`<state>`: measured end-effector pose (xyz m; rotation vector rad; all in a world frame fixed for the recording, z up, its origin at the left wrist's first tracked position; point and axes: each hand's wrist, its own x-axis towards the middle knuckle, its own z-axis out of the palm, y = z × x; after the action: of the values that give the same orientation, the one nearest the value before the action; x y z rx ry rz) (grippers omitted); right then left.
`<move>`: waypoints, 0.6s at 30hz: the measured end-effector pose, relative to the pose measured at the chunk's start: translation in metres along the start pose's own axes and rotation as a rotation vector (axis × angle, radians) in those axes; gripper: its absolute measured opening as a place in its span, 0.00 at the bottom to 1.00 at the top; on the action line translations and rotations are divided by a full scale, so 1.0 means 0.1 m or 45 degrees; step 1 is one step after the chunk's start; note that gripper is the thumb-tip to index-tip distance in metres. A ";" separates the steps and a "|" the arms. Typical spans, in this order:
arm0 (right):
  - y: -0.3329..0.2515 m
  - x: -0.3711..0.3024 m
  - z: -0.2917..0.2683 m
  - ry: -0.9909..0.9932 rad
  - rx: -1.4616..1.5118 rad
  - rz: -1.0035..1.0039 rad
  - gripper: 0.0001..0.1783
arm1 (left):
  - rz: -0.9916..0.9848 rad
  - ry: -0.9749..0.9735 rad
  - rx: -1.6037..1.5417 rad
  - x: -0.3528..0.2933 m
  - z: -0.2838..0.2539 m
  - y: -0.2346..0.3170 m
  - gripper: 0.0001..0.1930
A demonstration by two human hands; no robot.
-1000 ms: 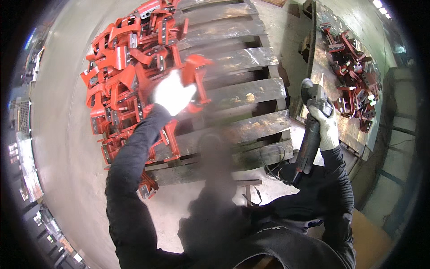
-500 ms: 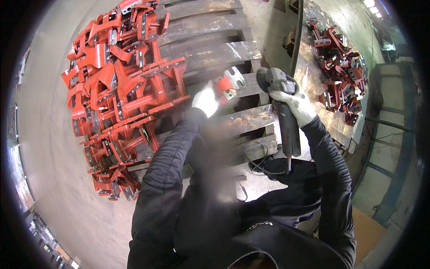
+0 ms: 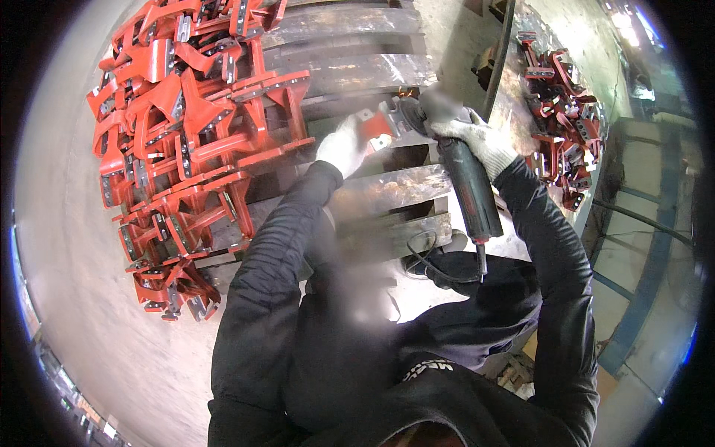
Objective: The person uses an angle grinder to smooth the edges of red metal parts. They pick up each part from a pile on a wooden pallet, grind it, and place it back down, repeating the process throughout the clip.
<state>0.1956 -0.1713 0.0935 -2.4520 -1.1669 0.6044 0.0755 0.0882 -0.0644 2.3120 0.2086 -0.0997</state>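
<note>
In a white glove, my left hand [image 3: 344, 146] is closed around a red metal bracket [image 3: 378, 128] with bare-metal ends, held above the wooden pallet. My gloved right hand [image 3: 479, 139] grips a black angle grinder [image 3: 471, 186] near its head. The grinder's disc [image 3: 414, 115] meets the bare, forked end of the bracket, and a small orange glow of sparks shows just behind the contact. A smear on the picture blurs part of the grinder head. From the tool's rear end a power cord [image 3: 480, 261] runs down by my leg.
Red metal brackets [image 3: 190, 123] are heaped on the left side of the pallet [image 3: 350, 33]. Another pile of red brackets [image 3: 560, 123] lies on a board at the right. A dark upright bar [image 3: 500, 59] stands between them. Gaps run between the pallet slats.
The grinder has moved left and tilted, bringing its disc against the bracket's end. Sparks have appeared. My left hand still holds the bracket, and the view has shifted slightly.
</note>
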 end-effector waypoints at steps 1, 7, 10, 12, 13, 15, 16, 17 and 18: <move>-0.08 -0.07 0.02 -0.092 0.402 0.271 0.22 | 0.019 0.030 -0.009 -0.03 0.00 -0.01 0.25; 0.01 -0.77 0.17 -0.122 0.651 0.454 0.27 | 0.060 0.018 -0.040 -0.01 -0.07 0.17 0.27; -0.27 -0.71 0.19 0.143 0.584 0.326 0.38 | 0.066 0.028 0.126 0.04 0.03 -0.03 0.29; -0.51 -0.59 0.14 0.296 0.504 0.452 0.40 | 0.049 0.035 0.146 0.03 0.01 0.07 0.24; -0.63 -0.51 0.10 0.327 0.449 0.578 0.39 | 0.042 0.038 0.157 0.02 -0.01 0.14 0.22; -0.74 -0.38 0.05 0.340 0.405 0.691 0.42 | 0.035 0.029 0.165 0.01 -0.05 0.23 0.21; -0.76 -0.34 0.02 0.321 0.421 0.679 0.46 | 0.030 0.025 0.170 0.02 -0.06 0.25 0.21; -0.77 -0.31 0.02 0.294 0.438 0.662 0.49 | 0.015 0.003 0.164 0.02 -0.06 0.24 0.21; -0.77 -0.28 0.03 0.290 0.519 0.637 0.49 | 0.000 -0.018 0.159 0.04 -0.05 0.23 0.22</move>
<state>0.1294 -0.1474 0.1347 -2.3642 -0.2956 0.6025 0.0834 0.0771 -0.0447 2.4344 0.2006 -0.1327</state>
